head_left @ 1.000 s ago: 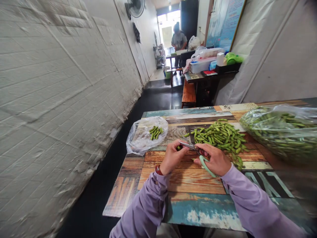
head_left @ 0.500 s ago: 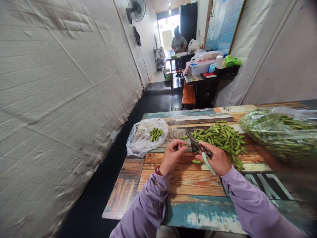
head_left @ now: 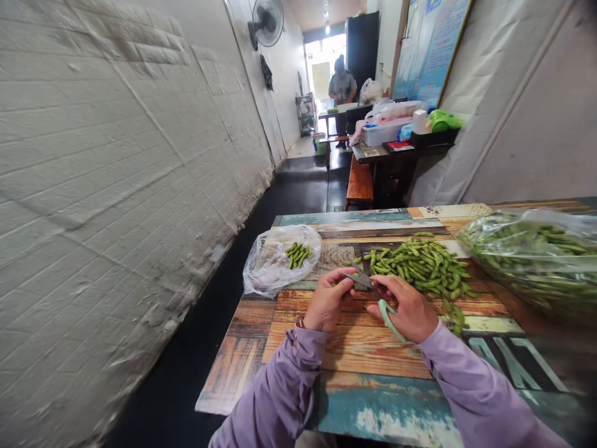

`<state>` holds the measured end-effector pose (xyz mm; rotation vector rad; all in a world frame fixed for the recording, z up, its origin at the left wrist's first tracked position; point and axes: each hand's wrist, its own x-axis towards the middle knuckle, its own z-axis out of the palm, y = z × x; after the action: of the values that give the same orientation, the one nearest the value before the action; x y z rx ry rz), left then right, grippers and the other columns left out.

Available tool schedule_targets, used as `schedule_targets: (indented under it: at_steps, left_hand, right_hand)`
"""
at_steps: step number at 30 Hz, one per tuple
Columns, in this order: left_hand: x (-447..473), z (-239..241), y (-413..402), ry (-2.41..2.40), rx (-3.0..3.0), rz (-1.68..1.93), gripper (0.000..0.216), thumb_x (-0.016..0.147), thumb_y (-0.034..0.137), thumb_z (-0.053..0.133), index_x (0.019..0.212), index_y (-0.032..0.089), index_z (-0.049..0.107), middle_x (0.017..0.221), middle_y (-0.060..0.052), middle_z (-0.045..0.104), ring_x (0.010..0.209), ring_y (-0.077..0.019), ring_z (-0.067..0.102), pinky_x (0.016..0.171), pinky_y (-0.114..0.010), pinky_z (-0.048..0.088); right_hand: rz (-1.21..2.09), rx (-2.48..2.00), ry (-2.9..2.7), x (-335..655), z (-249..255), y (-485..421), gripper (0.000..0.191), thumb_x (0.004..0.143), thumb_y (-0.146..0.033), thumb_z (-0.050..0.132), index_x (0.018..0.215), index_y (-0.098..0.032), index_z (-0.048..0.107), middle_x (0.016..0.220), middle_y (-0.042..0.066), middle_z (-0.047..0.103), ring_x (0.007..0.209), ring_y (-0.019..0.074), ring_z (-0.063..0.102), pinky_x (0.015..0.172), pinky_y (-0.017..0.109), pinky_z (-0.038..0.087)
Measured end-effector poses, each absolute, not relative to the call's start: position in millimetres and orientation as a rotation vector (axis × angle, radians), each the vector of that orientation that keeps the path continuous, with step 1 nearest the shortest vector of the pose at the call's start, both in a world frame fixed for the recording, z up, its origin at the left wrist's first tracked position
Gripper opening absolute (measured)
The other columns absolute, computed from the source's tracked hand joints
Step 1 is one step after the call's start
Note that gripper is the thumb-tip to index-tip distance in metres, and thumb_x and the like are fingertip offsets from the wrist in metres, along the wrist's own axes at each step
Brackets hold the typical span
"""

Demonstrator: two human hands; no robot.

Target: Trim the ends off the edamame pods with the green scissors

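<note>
My left hand (head_left: 325, 302) pinches a green soybean pod, mostly hidden by the fingers, above the wood-patterned table (head_left: 368, 348). In my right hand (head_left: 409, 310) is a pair of scissors (head_left: 360, 279) with pale green handles. Its blades are spread and reach across to my left fingertips. Just beyond my right hand lies a heap of green soybean pods (head_left: 422, 264). To the left, a clear plastic bag (head_left: 261, 267) is laid out with a small group of pods (head_left: 298, 254) on it.
A large clear bag full of pods (head_left: 532, 261) rests on the right side of the table. A white brick-patterned wall (head_left: 116, 186) runs along the left. Farther back are a bench (head_left: 359, 183), a loaded side table (head_left: 373, 152) and a person (head_left: 342, 87) standing at another table.
The scissors have swung left and their blades have opened, now meeting my left fingertips. My hands have come closer together. The whole view has shifted slightly.
</note>
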<state>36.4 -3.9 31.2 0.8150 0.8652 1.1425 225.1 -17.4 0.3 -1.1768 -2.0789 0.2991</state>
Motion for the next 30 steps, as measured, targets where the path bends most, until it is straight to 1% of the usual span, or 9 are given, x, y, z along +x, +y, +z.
schedule_targets:
  at_steps: [5, 11, 15, 19, 24, 27, 30]
  left_hand:
    - [38.9, 34.4, -6.5, 0.864, 0.941, 1.134, 0.033, 0.064, 0.032, 0.076, 0.088, 0.013, 0.066, 0.070, -0.002, 0.065, 0.055, -0.0074, 0.052, 0.054, -0.020, 0.037]
    - [39.9, 34.9, -6.7, 0.821, 1.023, 1.153, 0.027, 0.067, 0.031, 0.075, 0.086, 0.014, 0.064, 0.073, -0.004, 0.067, 0.069, -0.0135, 0.060, 0.059, -0.021, 0.042]
    - [39.2, 32.7, -6.2, 0.812, 1.030, 1.156, 0.027, 0.067, 0.031, 0.075, 0.085, 0.014, 0.064, 0.073, -0.003, 0.068, 0.064, -0.0114, 0.059, 0.058, -0.021, 0.042]
    - [38.6, 30.8, -5.9, 0.790, 1.039, 1.159, 0.024, 0.068, 0.029, 0.074, 0.084, 0.014, 0.064, 0.073, -0.003, 0.068, 0.065, -0.0119, 0.059, 0.059, -0.022, 0.043]
    - [38.1, 32.4, -6.0, 0.787, 1.036, 1.131, 0.023, 0.069, 0.029, 0.073, 0.084, 0.014, 0.063, 0.074, -0.004, 0.068, 0.064, -0.0115, 0.058, 0.059, -0.022, 0.042]
    - [38.0, 35.4, -6.5, 0.798, 1.022, 1.103, 0.023, 0.070, 0.031, 0.073, 0.079, 0.013, 0.062, 0.074, -0.004, 0.067, 0.061, -0.0093, 0.056, 0.057, -0.021, 0.040]
    - [37.7, 37.3, -6.5, 0.787, 0.973, 1.072, 0.025, 0.070, 0.032, 0.072, 0.081, 0.013, 0.059, 0.072, -0.003, 0.066, 0.056, -0.0070, 0.053, 0.056, -0.019, 0.038]
  right_hand:
    - [0.275, -1.161, -2.072, 226.5, -1.0, -15.9, 0.046, 0.075, -0.036, 0.066, 0.117, -0.021, 0.051, 0.097, 0.007, 0.062, 0.081, 0.0195, 0.059, 0.076, 0.035, 0.050]
    - [0.264, -1.120, -2.062, 228.0, -0.6, -15.6, 0.048, 0.075, -0.036, 0.066, 0.118, -0.022, 0.052, 0.099, 0.007, 0.062, 0.085, 0.0202, 0.059, 0.078, 0.036, 0.050]
    - [0.287, -1.101, -2.072, 228.1, 1.2, -16.4, 0.046, 0.076, -0.036, 0.065, 0.117, -0.021, 0.053, 0.093, 0.006, 0.062, 0.078, 0.0182, 0.058, 0.073, 0.033, 0.051]
    - [0.272, -1.097, -2.067, 229.3, -0.7, -16.0, 0.045, 0.076, -0.037, 0.065, 0.116, -0.020, 0.055, 0.087, 0.005, 0.061, 0.074, 0.0171, 0.057, 0.069, 0.031, 0.051]
    - [0.276, -1.131, -2.061, 230.8, -4.0, -16.0, 0.044, 0.076, -0.040, 0.066, 0.115, -0.020, 0.057, 0.092, 0.006, 0.064, 0.073, 0.0173, 0.060, 0.069, 0.031, 0.053]
    - [0.305, -1.142, -2.041, 230.0, -5.5, -16.2, 0.043, 0.077, -0.041, 0.065, 0.114, -0.021, 0.059, 0.099, 0.008, 0.067, 0.080, 0.0198, 0.065, 0.071, 0.031, 0.055]
    - [0.344, -1.183, -1.928, 229.5, -6.4, -15.3, 0.042, 0.075, -0.043, 0.065, 0.112, -0.022, 0.062, 0.104, 0.008, 0.069, 0.086, 0.0223, 0.067, 0.075, 0.034, 0.056]
